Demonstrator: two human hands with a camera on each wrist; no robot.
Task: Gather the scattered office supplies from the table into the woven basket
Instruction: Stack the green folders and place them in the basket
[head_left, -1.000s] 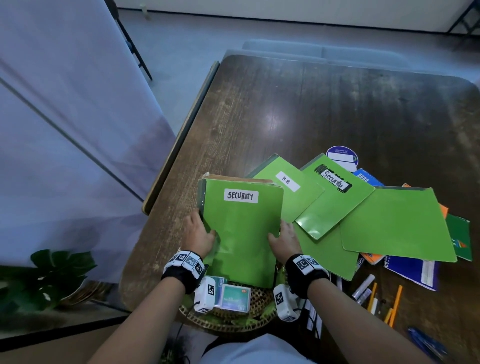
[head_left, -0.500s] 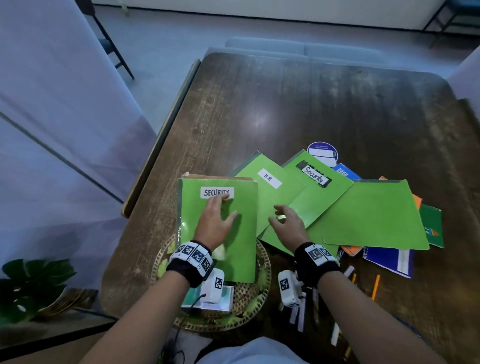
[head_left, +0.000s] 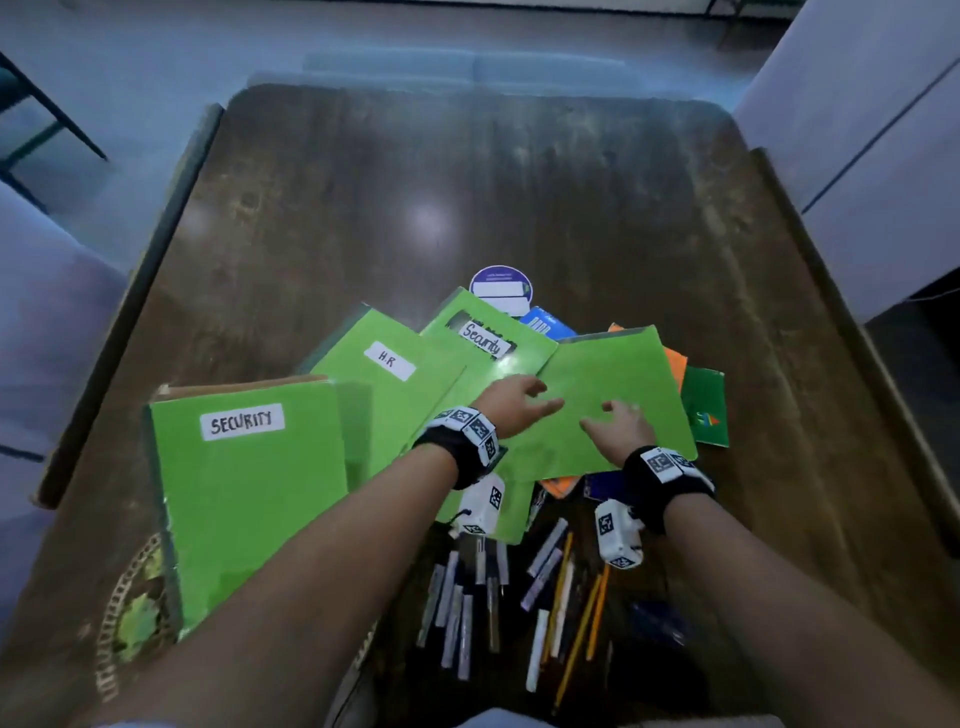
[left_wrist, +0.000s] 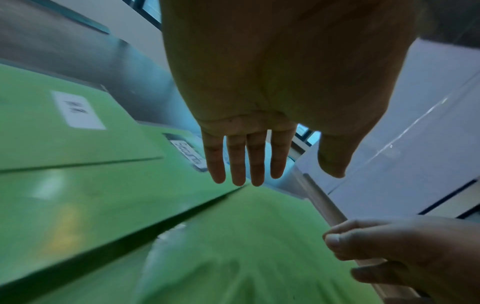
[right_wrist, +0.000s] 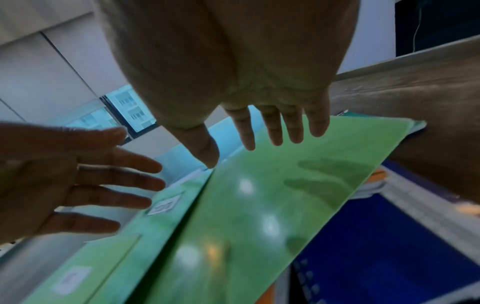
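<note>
A woven basket sits at the table's near left corner, with a green book labelled SECURITY lying across it. Beside it lie a green folder marked H.R, another marked Security and a plain green folder. My left hand and right hand hover over the plain folder, fingers spread, holding nothing. In the wrist views the left hand and right hand show straight fingers just above the plain folder.
Several pens and pencils lie scattered near the front edge between my forearms. Orange, blue and dark green notebooks stick out from under the folders. A round purple sticker lies behind them. The table's far half is bare wood.
My left hand has come off the SECURITY book, which stays on the basket. Both hands have moved right, over the plain green folder. The view has swung right.
</note>
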